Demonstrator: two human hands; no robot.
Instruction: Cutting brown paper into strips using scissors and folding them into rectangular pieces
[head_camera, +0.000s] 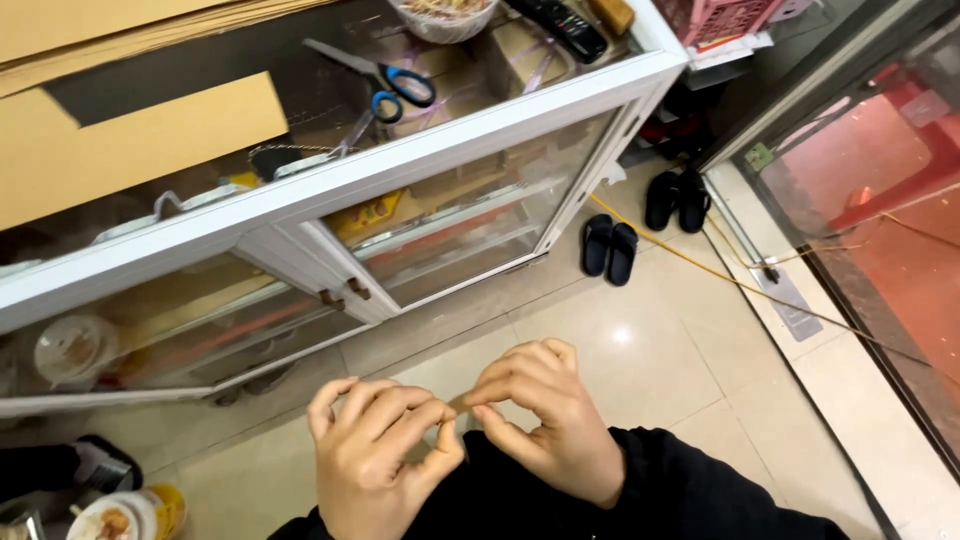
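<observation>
My left hand and my right hand are close together low in the view, above the beige tiled floor. Both have black sleeves. The thumb and fingers of each hand are pinched, fingertips nearly touching. A small thin brownish piece shows between the two hands, held by both; it is too small to tell what it is. In front of my hands stands a white-framed glass display cabinet.
On the cabinet's glass top lie blue-handled scissors, cardboard sheets, a bowl and a black remote. Two pairs of black slippers and a yellow cord lie on the floor. A glass door is at right. Food containers sit at lower left.
</observation>
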